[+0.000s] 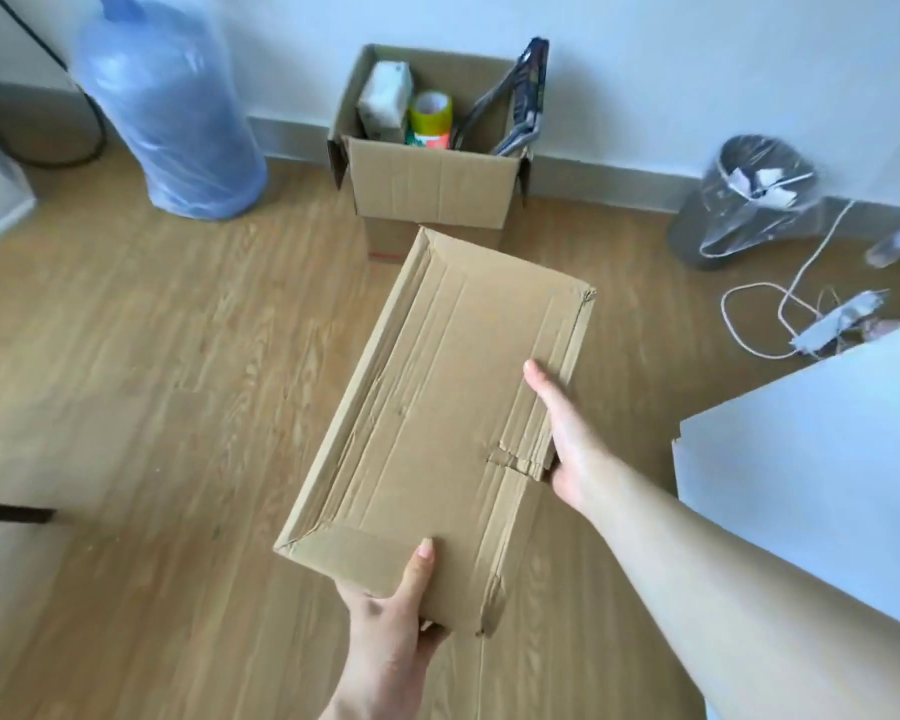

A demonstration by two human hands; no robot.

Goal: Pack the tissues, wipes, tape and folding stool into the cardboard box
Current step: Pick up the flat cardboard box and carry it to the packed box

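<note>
Flattened cardboard piece (pixel 437 433) held over wood floor (pixel 152 381). Left hand (pixel 391 615) grip pinching near edge, thumb on top. Right hand (pixel 567 439) grip clamped on right edge. Open cardboard box (pixel 427 184) by wall holds tissue pack (pixel 385 98), tape roll (pixel 431 114), folding stool (pixel 520 96) upright at right. Wipes not discernible.

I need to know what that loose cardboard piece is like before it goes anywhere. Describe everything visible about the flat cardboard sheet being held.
The cardboard sheet is a plain brown corrugated panel, rectangular, with creased lengthwise fold lines, narrow turned-up edges and a torn notch on its right side. It is held in the air above the wooden floor, tilted away toward the open cardboard box. The left hand grips its near edge, the right hand its right edge.
</note>
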